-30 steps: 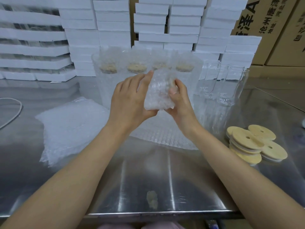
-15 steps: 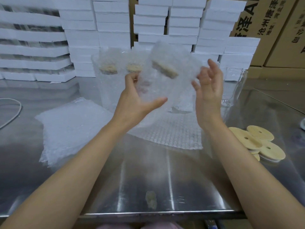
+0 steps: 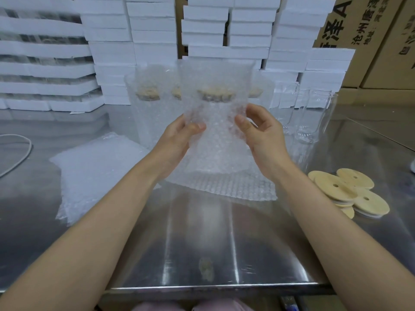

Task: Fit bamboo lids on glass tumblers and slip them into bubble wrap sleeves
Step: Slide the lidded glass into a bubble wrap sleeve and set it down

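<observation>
Bubble wrap sleeve held upright over the table, lidded tumbler inside

Head view: a bubble wrap sleeve (image 3: 215, 108) is held upright above the steel table (image 3: 202, 243), between the two hands and well clear of the surface. The left hand (image 3: 179, 140) is closed on the sleeve's left edge, with the thumb laid across the front. The right hand (image 3: 260, 135) is clamped on the right edge, with the thumb pressed on the front and the fingers curled behind. Through the wrap a glass tumbler (image 3: 215, 140) can be made out, with a bamboo lid (image 3: 216, 94) seated on its top; the open end of the sleeve stands above the lid. Directly below, a stack of flat sleeves (image 3: 224, 185) is laid on the table. Behind the hands a row of wrapped tumblers (image 3: 148, 102) is stood upright. To the right of that row, bare glass tumblers (image 3: 314, 117) are grouped together. Near the right forearm a loose heap of bamboo lids (image 3: 345, 191) is spread on the table. A plastic bag of bubble wrap (image 3: 96, 167) is seen at the left, with a white cable (image 3: 18, 153) beyond it. White foam boxes (image 3: 134, 41) are stacked along the back, beside cardboard cartons (image 3: 370, 41)
</observation>
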`<state>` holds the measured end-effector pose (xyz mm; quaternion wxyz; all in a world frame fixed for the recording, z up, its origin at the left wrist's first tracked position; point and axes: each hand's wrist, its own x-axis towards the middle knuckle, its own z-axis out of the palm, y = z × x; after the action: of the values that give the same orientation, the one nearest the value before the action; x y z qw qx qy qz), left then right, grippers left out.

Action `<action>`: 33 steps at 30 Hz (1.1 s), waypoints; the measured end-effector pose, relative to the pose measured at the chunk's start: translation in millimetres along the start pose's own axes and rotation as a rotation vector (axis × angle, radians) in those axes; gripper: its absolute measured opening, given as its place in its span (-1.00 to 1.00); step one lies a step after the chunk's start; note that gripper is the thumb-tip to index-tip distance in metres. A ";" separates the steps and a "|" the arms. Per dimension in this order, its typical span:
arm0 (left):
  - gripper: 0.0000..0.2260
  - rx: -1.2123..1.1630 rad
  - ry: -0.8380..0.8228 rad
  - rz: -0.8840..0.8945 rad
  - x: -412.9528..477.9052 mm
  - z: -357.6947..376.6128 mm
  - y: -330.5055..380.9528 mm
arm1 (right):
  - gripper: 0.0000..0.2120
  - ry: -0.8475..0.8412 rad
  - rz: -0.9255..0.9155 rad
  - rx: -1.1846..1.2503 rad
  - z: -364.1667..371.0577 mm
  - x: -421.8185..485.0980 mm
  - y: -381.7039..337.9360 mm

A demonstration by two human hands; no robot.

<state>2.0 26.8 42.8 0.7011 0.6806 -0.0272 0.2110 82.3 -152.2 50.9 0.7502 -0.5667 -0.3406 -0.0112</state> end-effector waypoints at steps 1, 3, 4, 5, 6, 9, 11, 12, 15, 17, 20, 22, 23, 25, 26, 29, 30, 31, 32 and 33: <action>-0.67 -0.034 -0.004 -0.017 1.9 -0.9 -1.3 | -0.86 0.013 0.015 0.001 -0.5 1.1 -0.1; -0.83 -0.054 0.030 -0.033 3.3 -2.0 -4.9 | -0.85 -0.010 0.065 0.002 -3.3 1.5 2.0; -0.85 -0.060 0.055 -0.037 3.1 -2.6 -7.2 | -0.84 -0.030 0.095 0.002 -5.4 1.6 3.4; -0.83 -0.055 0.069 -0.042 2.9 -2.8 -9.4 | -0.85 -0.047 0.126 0.002 -7.3 1.6 4.4; -0.81 -0.036 0.073 -0.050 2.6 -3.0 -11.2 | -0.86 -0.061 0.152 0.002 -9.4 2.3 6.1; -0.84 0.016 0.100 -0.043 2.1 -4.9 -9.0 | -0.90 -0.071 0.226 0.059 -12.8 4.2 7.0; -0.88 0.054 0.118 -0.012 1.8 -8.2 -5.9 | -0.65 -0.083 0.237 0.006 -15.8 5.2 7.8; -0.85 0.091 0.117 -0.005 0.9 -9.2 -4.3 | -0.50 -0.113 0.233 -0.046 -17.0 5.4 8.8; -0.84 0.199 0.116 -0.005 -2.5 -10.3 -4.8 | -0.09 -0.204 0.229 -0.162 -16.9 4.3 13.1; -0.93 0.257 0.120 0.022 -3.9 -8.9 -5.3 | 0.03 -0.239 0.214 -0.184 -13.8 2.2 15.0; -0.94 0.305 0.141 0.098 -4.9 -4.1 -2.9 | -0.06 -0.244 0.181 -0.232 -7.0 -2.6 16.6; -0.93 0.297 0.158 0.128 -5.6 -1.2 -1.3 | -0.17 -0.202 0.160 -0.273 -4.7 -4.7 16.6; -0.91 0.275 0.170 0.123 -6.2 0.5 -1.0 | -0.21 -0.173 0.151 -0.276 -4.5 -4.6 16.7; -0.80 0.238 0.218 0.070 -5.3 0.9 -2.6 | -0.25 -0.116 0.136 -0.253 -5.9 -3.4 16.7; -0.75 0.258 0.240 0.029 -4.5 -0.4 -3.7 | -0.25 -0.093 0.130 -0.231 -6.6 -2.6 16.4; -0.72 0.579 0.197 -0.026 -5.9 -1.9 -8.6 | -0.30 -0.046 0.125 -0.119 -9.8 0.5 16.5; -0.70 0.699 0.160 -0.019 -7.0 -1.4 -10.9 | -0.32 -0.044 0.128 -0.072 -10.5 1.4 16.4; -0.66 0.787 0.121 -0.015 -8.3 -0.3 -12.7 | -0.33 -0.046 0.132 -0.035 -10.8 2.0 15.9; -0.63 0.834 0.086 -0.025 -9.3 1.0 -14.4 | -0.33 -0.049 0.134 -0.011 -10.8 2.5 15.2; -0.61 0.848 0.058 -0.050 -9.7 2.6 -15.5 | -0.32 -0.055 0.131 -0.003 -10.8 2.8 14.3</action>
<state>-1.0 22.0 25.3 0.3643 0.9029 0.0984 0.2057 95.6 -155.3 39.0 0.7387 -0.5892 -0.3231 0.0531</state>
